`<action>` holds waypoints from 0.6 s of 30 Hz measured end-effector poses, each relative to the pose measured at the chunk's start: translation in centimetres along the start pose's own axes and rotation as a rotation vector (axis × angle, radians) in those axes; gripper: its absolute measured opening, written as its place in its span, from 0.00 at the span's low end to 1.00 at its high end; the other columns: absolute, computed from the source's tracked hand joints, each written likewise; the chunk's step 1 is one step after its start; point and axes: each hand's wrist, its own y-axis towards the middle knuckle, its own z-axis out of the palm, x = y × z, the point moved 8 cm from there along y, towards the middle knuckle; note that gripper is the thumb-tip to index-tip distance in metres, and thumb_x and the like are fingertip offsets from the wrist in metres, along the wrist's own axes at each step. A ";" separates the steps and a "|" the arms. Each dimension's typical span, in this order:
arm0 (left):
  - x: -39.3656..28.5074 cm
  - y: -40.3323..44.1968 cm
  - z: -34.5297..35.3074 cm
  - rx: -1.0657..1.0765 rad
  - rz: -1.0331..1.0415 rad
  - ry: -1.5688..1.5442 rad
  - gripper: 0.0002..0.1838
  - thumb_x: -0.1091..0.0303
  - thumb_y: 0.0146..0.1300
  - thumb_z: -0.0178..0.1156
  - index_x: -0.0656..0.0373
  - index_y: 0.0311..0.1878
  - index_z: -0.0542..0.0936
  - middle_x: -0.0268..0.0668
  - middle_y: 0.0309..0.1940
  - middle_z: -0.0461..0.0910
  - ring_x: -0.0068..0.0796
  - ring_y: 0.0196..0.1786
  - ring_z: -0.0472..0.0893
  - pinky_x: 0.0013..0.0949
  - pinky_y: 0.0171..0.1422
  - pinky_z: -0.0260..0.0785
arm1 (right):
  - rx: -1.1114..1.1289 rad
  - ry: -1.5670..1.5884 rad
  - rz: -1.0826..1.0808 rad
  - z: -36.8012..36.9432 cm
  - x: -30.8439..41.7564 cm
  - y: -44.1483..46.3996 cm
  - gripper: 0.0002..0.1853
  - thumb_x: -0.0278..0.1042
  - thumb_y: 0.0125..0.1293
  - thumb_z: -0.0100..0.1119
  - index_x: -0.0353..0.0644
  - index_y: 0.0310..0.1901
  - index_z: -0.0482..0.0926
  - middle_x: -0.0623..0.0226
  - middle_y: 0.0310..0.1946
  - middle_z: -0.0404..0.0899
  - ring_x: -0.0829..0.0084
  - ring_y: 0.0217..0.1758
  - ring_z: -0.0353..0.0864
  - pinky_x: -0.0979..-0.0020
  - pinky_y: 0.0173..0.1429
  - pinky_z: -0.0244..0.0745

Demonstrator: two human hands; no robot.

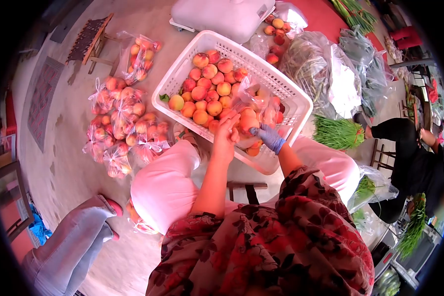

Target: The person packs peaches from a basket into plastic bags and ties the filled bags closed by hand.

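Observation:
A white plastic crate point(170, 81) of red and yellow peaches point(199, 93) stands before my knees. My left hand point(225, 132) is bare and over the crate's near side, its fingers stretched out beside a peach point(248, 123). My right hand point(270, 137), in a thin blue-purple glove, is closed against that peach from the right; part of its grip is hidden. A clear plastic bag point(259, 93) with peaches in it lies around and just beyond my hands, at the crate's right end. One green leaf point(165, 98) lies at the left rim.
Several tied bags of peaches point(121, 116) sit on the floor at left, near a folding stool point(94, 43). Green bundles point(338, 132) and large plastic bags point(311, 64) lie at right. One person's jeans-clad legs point(79, 241) are at lower left; another person in black point(404, 158) sits at right.

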 end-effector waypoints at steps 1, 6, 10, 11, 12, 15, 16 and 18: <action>-0.2 0.2 0.4 -0.009 0.004 0.006 0.25 0.58 0.59 0.47 0.61 0.58 0.65 0.37 0.53 0.70 0.15 0.20 0.58 0.20 0.27 0.52 | 0.019 0.000 0.008 0.0 -0.1 -0.1 0.25 0.42 0.56 0.59 0.35 0.52 0.70 0.68 0.46 0.73 0.76 0.51 0.70 0.73 0.57 0.64; -0.4 1.0 1.4 -0.003 0.067 -0.075 0.26 0.56 0.58 0.45 0.61 0.57 0.66 0.36 0.49 0.72 0.17 0.23 0.60 0.23 0.31 0.54 | 0.001 0.258 -0.242 -2.6 5.9 0.0 0.27 0.34 0.55 0.61 0.37 0.56 0.66 0.65 0.47 0.73 0.72 0.50 0.73 0.72 0.54 0.68; 0.7 2.9 1.9 0.058 0.152 -0.161 0.31 0.49 0.55 0.46 0.59 0.58 0.66 0.37 0.54 0.67 0.24 0.34 0.64 0.30 0.45 0.58 | 0.016 0.586 -0.545 -9.6 13.8 2.1 0.33 0.28 0.53 0.60 0.36 0.60 0.57 0.57 0.51 0.70 0.58 0.52 0.74 0.65 0.51 0.73; 0.8 2.8 3.3 0.126 0.102 -0.187 0.34 0.46 0.52 0.48 0.58 0.59 0.64 0.35 0.54 0.66 0.27 0.38 0.63 0.33 0.48 0.57 | 0.038 0.661 -0.573 -11.7 15.6 2.9 0.32 0.28 0.53 0.60 0.36 0.59 0.58 0.55 0.50 0.70 0.56 0.51 0.74 0.64 0.51 0.74; 1.3 3.2 3.8 0.158 0.088 -0.198 0.35 0.46 0.52 0.48 0.59 0.60 0.64 0.35 0.53 0.66 0.26 0.37 0.63 0.33 0.48 0.57 | 0.061 0.736 -0.601 -13.9 17.3 4.0 0.32 0.27 0.53 0.60 0.36 0.59 0.58 0.54 0.50 0.69 0.55 0.51 0.74 0.63 0.51 0.75; 2.7 4.6 5.8 0.212 0.047 -0.177 0.40 0.46 0.50 0.53 0.61 0.62 0.60 0.34 0.49 0.67 0.25 0.36 0.62 0.33 0.46 0.57 | 0.027 0.811 -0.566 -21.2 19.8 8.2 0.29 0.28 0.52 0.61 0.36 0.56 0.60 0.54 0.49 0.69 0.57 0.47 0.75 0.64 0.49 0.76; 3.0 5.1 6.0 0.197 0.033 -0.184 0.40 0.46 0.50 0.53 0.62 0.62 0.59 0.34 0.49 0.67 0.24 0.36 0.62 0.33 0.46 0.57 | -0.072 0.697 -0.479 -23.7 19.0 10.7 0.29 0.29 0.52 0.62 0.36 0.55 0.60 0.55 0.48 0.70 0.58 0.46 0.76 0.65 0.48 0.77; 3.8 6.1 5.7 0.161 0.003 -0.198 0.41 0.45 0.49 0.54 0.62 0.62 0.58 0.34 0.48 0.67 0.23 0.35 0.62 0.33 0.45 0.57 | -0.258 0.466 -0.296 -28.2 16.2 15.5 0.29 0.29 0.51 0.64 0.36 0.53 0.62 0.56 0.48 0.70 0.60 0.44 0.76 0.67 0.46 0.77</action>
